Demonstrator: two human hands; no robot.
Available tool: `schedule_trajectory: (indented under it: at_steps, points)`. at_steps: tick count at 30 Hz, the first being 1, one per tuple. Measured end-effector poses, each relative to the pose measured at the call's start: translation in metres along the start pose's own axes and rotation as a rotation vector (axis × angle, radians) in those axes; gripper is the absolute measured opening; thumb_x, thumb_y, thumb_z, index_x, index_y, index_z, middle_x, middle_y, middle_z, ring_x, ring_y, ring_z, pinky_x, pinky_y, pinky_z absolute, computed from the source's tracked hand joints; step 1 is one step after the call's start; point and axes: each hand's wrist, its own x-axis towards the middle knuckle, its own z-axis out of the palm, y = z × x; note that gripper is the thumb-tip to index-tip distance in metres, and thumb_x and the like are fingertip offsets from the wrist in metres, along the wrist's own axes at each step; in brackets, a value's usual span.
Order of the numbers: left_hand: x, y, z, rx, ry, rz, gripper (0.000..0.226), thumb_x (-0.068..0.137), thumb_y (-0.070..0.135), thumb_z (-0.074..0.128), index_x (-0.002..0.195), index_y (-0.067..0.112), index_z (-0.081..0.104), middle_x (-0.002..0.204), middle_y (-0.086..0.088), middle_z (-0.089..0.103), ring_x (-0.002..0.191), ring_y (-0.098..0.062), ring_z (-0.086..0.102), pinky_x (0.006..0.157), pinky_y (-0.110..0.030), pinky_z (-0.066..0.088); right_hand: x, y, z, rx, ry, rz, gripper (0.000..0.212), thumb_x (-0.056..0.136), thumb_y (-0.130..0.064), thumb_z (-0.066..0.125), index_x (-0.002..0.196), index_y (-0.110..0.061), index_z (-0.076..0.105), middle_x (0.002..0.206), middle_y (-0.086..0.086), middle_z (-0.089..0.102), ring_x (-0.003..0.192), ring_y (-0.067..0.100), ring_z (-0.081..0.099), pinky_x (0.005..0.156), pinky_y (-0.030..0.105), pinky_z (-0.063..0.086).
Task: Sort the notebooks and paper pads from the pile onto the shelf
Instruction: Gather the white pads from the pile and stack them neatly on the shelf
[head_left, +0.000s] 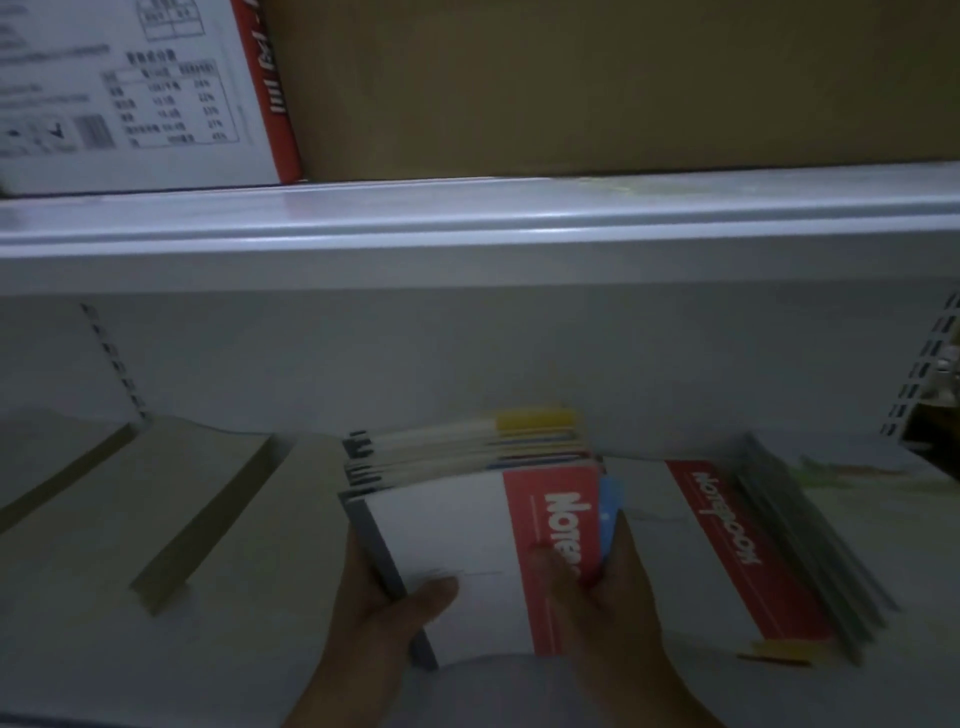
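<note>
The left hand pinches the white-and-red notebook stack at its grey spine, and the right hand pinches its red edge. The slick covers will likely slide, so hold both sides.

I see notebook stack lower centre: white cover, red NOTEBOOK band, grey spine, held over shelf. Second stack lower right, flat, fanned. Tan pads lower left, flat.
</note>
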Motion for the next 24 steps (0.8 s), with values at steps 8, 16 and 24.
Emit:
schedule_trajectory:
  at_steps: [8, 16, 24]
  points:
    - [0.003, 0.002, 0.001, -0.035, -0.005, 0.005, 0.114, -0.003, 0.062, 0.084, 0.099, 0.021, 0.054, 0.073, 0.013, 0.073, 0.065, 0.006, 0.067, 0.053, -0.009, 0.05, -0.002, -0.002, -0.004, 0.065, -0.049, -0.035, 0.074, 0.032, -0.082, 0.072, 0.099, -0.057, 0.055, 0.094, -0.023, 0.069, 0.083, 0.0, 0.068, 0.068, 0.02, 0.053]
    - [0.0, -0.002, 0.01, 0.097, -0.026, 0.128, 0.1, 0.018, 0.072, 0.081, 0.101, 0.025, 0.049, 0.077, 0.032, 0.068, 0.073, 0.015, 0.063, 0.059, -0.003, 0.046, -0.002, 0.012, -0.001, 0.077, 0.056, -0.127, 0.072, 0.041, -0.04, 0.069, 0.108, -0.025, 0.051, 0.089, -0.03, 0.069, 0.079, -0.01, 0.065, 0.066, 0.004, 0.048]
    - [0.007, -0.011, 0.001, 0.145, -0.05, 0.08, 0.109, 0.037, 0.072, 0.081, 0.123, 0.013, 0.05, 0.111, 0.004, 0.07, 0.1, -0.009, 0.067, 0.081, -0.027, 0.056, -0.001, 0.009, 0.001, 0.024, 0.151, -0.011, 0.065, 0.033, -0.048, 0.06, 0.091, -0.018, 0.059, 0.067, -0.027, 0.069, 0.06, -0.012, 0.063, 0.052, 0.005, 0.046]
